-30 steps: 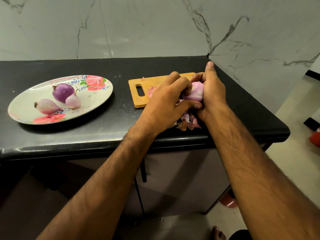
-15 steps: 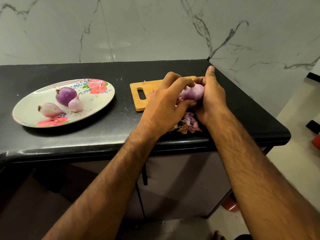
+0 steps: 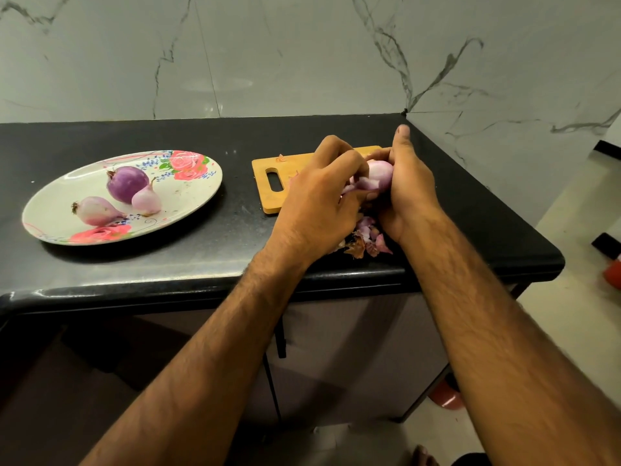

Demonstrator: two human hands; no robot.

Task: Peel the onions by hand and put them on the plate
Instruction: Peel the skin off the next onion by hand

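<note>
A pale pink onion [image 3: 381, 174] is held above the wooden cutting board [image 3: 265, 193], cupped in my right hand [image 3: 408, 186]. My left hand [image 3: 319, 200] pinches a loose strip of skin at the onion's left side, thumb under it. On the floral plate [image 3: 188, 196] at the left lie three peeled onions: a dark purple one [image 3: 127, 183], a small pale one [image 3: 147, 200] and an elongated pale one [image 3: 97, 210].
A heap of peeled skins [image 3: 366, 238] lies on the black counter [image 3: 208, 250] under my hands, near its front edge. Marble walls close the back and right. The counter ends at the right; a red object [image 3: 611, 275] sits on the floor beyond.
My left fingers have drawn a strip of skin away from the onion toward the left. The onion has turned slightly in my right hand. The plate's onions have not moved.
</note>
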